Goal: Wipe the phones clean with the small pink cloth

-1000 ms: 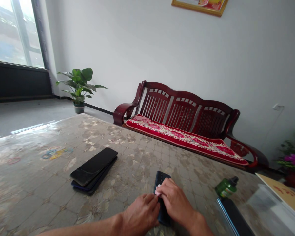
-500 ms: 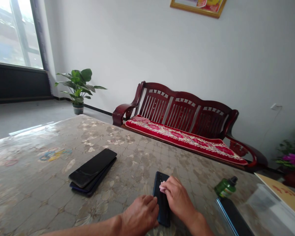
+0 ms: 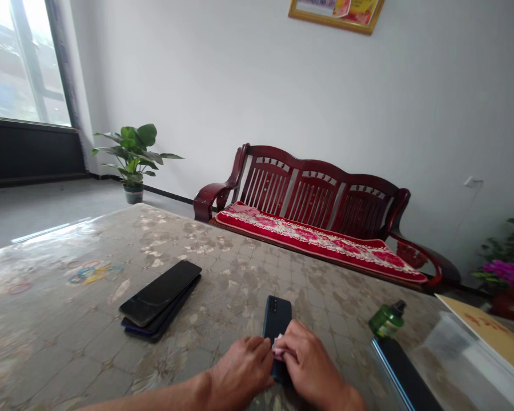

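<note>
A dark blue smartphone (image 3: 278, 313) lies back side up on the table, its camera bump at the far end. My left hand (image 3: 245, 368) has its fingers curled against the phone's left edge, holding it in place. Pinched in my right hand (image 3: 310, 362) is a small wad of pale pink cloth or tissue (image 3: 277, 345), pressed on the phone's back near its middle. Both hands cover much of the phone's lower half, and their fingertips nearly meet.
Stacked phones (image 3: 163, 291) lie to the left, beyond them coloured rubber bands (image 3: 89, 273). At right are a green bottle (image 3: 385, 321), another phone (image 3: 405, 371) and a clear plastic box (image 3: 466, 354). A wooden bench (image 3: 317, 194) stands behind the patterned table (image 3: 223, 285).
My right hand has slid the pink wad down the phone's back toward me, uncovering its upper part. My left hand stays at the phone's left edge. The view has shifted slightly.
</note>
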